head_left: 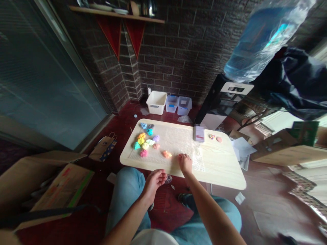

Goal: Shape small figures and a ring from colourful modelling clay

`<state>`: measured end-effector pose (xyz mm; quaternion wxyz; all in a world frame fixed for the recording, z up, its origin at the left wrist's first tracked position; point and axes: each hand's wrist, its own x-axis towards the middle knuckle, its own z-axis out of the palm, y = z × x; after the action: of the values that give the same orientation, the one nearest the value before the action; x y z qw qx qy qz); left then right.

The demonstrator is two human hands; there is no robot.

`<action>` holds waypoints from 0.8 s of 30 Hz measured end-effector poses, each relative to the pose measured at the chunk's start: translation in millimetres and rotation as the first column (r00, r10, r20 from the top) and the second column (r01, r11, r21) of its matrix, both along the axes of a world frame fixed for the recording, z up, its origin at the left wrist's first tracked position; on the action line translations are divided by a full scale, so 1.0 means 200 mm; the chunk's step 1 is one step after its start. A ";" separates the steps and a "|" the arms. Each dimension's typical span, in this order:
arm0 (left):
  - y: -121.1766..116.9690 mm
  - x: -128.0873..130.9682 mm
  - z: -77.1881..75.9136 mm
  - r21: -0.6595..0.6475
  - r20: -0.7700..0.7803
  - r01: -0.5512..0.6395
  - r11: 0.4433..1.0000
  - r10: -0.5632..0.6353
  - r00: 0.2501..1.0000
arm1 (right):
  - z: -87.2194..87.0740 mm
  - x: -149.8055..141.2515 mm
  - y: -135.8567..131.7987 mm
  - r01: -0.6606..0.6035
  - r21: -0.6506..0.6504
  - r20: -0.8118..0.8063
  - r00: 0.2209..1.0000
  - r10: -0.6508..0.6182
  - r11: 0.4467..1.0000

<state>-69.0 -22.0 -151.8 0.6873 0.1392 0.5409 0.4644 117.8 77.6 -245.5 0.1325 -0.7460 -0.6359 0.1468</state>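
Observation:
Over the table's near edge hovers my left hand point(155, 181), fingers stretched out and nothing visible in them. My right hand point(185, 164) rests at the bubble wrap point(176, 137) with its fingers curled; whatever they hold, if anything, is hidden. An orange clay lump point(167, 154) lies just left of that hand. Farther left are several soft clay lumps, among them a pink one point(143, 153), a green one point(137, 145), an orange-yellow one point(141, 135), a purple one point(156, 138) and a blue one point(143, 126).
The pale table point(222, 166) also bears a small blurred box point(199, 133), a multicoloured ball point(212, 136) and a flat pink disc point(219, 139). Behind it stand a white bin point(156, 103) and clear tubs point(184, 106). A water dispenser point(217, 102) is at back right, cardboard boxes point(58, 190) at left.

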 end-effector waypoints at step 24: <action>0.02 -0.03 -0.01 0.063 -0.035 0.022 0.998 -0.020 0.999 | 0.13 -0.20 0.03 -0.148 -0.001 -0.087 0.985 0.148 0.989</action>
<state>-74.9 -18.4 -153.0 0.6780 0.1744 0.5362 0.4717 78.4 82.9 -219.2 0.1461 -0.6901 -0.6827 0.1907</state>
